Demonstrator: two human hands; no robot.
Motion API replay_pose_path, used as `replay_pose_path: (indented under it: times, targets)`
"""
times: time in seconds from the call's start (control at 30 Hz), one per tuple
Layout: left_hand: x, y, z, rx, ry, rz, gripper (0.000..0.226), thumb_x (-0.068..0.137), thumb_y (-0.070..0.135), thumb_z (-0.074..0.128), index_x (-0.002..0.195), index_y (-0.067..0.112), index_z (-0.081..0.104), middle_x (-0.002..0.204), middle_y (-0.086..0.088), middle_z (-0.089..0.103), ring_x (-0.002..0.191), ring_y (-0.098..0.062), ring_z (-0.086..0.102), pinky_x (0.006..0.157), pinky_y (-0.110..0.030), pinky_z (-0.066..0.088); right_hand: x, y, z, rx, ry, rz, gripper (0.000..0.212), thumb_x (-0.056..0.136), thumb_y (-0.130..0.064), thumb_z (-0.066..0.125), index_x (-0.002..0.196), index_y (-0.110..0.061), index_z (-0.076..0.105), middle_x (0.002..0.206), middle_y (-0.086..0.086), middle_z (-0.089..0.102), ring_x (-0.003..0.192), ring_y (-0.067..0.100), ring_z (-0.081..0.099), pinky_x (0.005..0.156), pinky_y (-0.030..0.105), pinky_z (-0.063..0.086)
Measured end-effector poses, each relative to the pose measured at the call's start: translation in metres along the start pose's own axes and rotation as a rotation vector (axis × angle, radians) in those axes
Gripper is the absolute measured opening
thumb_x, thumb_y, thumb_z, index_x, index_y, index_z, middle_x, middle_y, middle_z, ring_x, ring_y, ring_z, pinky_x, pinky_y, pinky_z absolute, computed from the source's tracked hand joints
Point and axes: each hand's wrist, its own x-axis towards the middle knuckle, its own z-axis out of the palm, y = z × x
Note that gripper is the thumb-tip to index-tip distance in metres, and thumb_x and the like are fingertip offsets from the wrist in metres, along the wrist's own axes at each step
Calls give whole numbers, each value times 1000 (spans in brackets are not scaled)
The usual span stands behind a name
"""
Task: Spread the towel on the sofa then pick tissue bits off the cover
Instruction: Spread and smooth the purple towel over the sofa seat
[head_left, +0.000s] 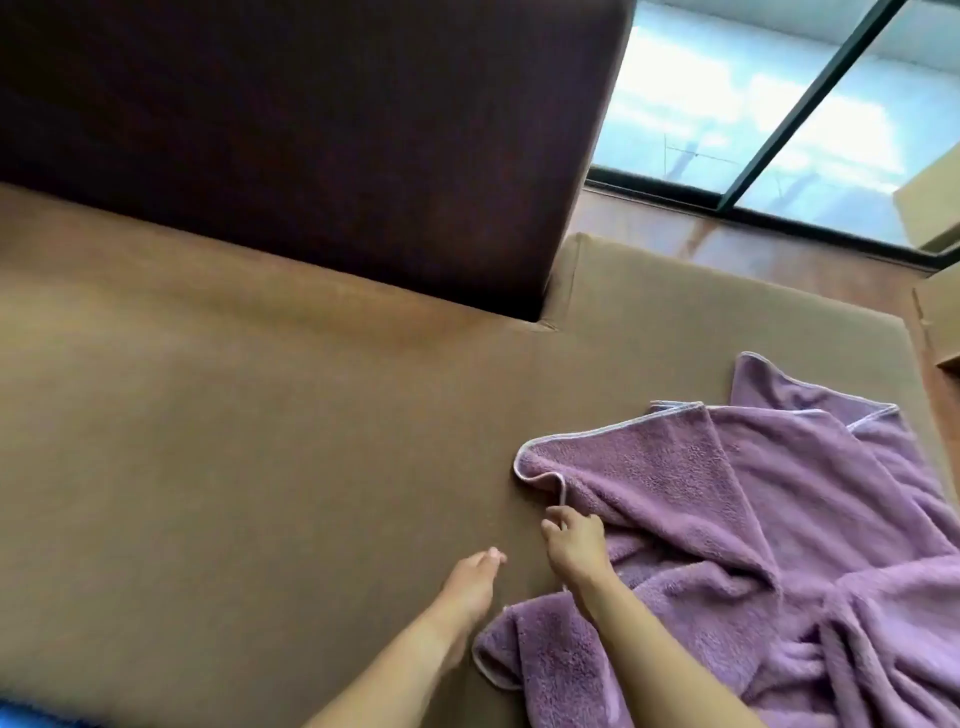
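Observation:
A purple fluffy towel (727, 519) lies crumpled and partly folded on the right side of the brown sofa seat cover (260, 441). My right hand (574, 545) rests at the towel's left edge, fingers curled by a folded corner with its pale hem; whether it grips the cloth is unclear. My left hand (470, 577) lies flat on the bare cover just left of the towel, fingers together and stretched forward, holding nothing. No tissue bits are visible on the cover.
A dark maroon backrest cushion (311, 130) stands across the top left. Beyond the seat's far edge are a wooden floor (727, 249) and a glass window with a black frame (779, 104). A cardboard box (935, 208) sits at the right edge.

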Motion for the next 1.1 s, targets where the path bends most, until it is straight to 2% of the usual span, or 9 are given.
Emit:
replay_pose_path:
  times: [0.2,0.4,0.53,0.6,0.67,0.83,0.97,1.03,1.1]
  targets:
    - [13,-20,13,-1,-27,-82,26,97,15,34,101,14,60,96,0,57,84,-13,50,64,-21,36,14,24,17,-315,-116,112,32,94,-28,40,120,-16,56,141,18,37,130,35,31,107,37,27]
    - [16,-12,24,12,-76,-118,25,99,25,28,110,23,51,88,5,50,72,-8,46,64,-19,44,17,29,15,-276,78,8,31,95,-17,39,119,2,44,133,19,43,121,38,42,102,38,33]
    - [13,-5,30,-76,-116,-116,17,100,20,31,105,17,47,95,-4,49,47,-8,53,39,-12,39,16,15,9,30,191,-167,21,90,-4,47,107,1,60,109,20,62,106,31,55,93,36,39]
    - [13,-4,31,-120,-152,-107,15,99,22,38,110,23,47,93,-3,54,36,-5,51,37,-13,38,14,2,7,205,206,-202,15,85,-1,52,81,-11,63,77,10,61,81,22,54,78,33,41]
    - [12,-2,32,-93,-214,-73,15,95,25,48,109,25,54,88,-2,59,39,-4,46,39,-13,35,14,-12,5,424,179,-139,12,81,0,56,86,-7,65,74,7,60,73,19,53,73,29,43]
    - [15,4,30,-66,-121,69,34,90,5,53,59,18,54,57,3,52,54,-6,43,45,-12,34,15,-48,-1,992,121,28,26,77,14,56,97,-2,57,66,7,56,55,12,53,55,19,46]
    - [15,9,26,-243,-47,81,11,90,4,53,86,14,51,77,-1,56,68,-8,52,53,-10,43,16,-65,-16,1208,10,201,25,78,21,51,85,-3,53,72,12,54,60,17,57,58,25,51]
    - [17,8,26,-278,-84,166,31,84,0,62,107,12,47,92,-2,61,82,-11,58,68,-13,49,14,-73,-21,1301,-89,293,22,80,20,47,78,-2,52,71,13,53,58,18,57,46,20,52]
    - [20,13,28,-218,-22,225,29,82,-5,61,104,12,54,87,-4,62,78,-16,56,63,-17,48,13,-82,-23,1316,-139,316,20,82,17,46,77,-1,53,71,12,52,62,19,54,47,20,53]
